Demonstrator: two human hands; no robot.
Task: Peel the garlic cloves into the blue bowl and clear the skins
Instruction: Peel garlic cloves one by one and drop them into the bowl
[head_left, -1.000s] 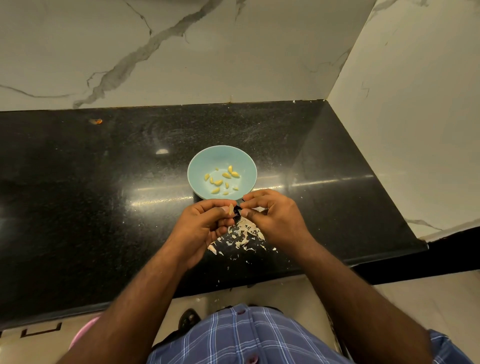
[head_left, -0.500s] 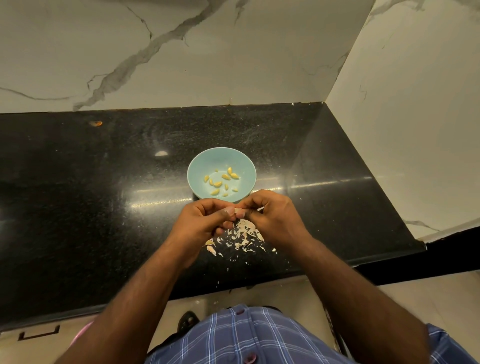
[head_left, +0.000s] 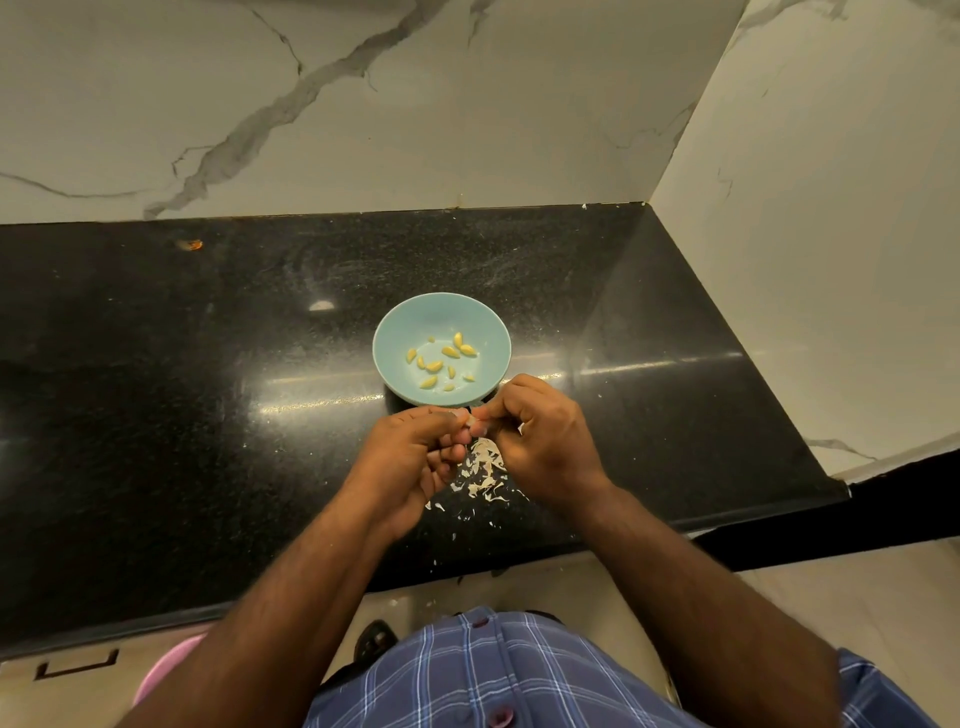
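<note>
The counter (head_left: 156, 395) is glossy black speckled stone, the wall (head_left: 415, 104) matt veined marble, the blue bowl (head_left: 488, 332) smooth glazed ceramic, the skins (head_left: 485, 457) dry and papery.

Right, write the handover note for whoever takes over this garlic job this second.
Left hand and right hand: both pinch one small garlic clove between their fingertips, just in front of the blue bowl.
Blue bowl: on the black counter, with about ten peeled cloves inside.
Skins: a loose pile on the counter under the hands, with scraps scattered toward the front edge.
Done: a batch of cloves peeled into the bowl.
Left: finish this clove, drop it in the bowl, then clear the skins. No other unpeeled cloves are visible.
</note>
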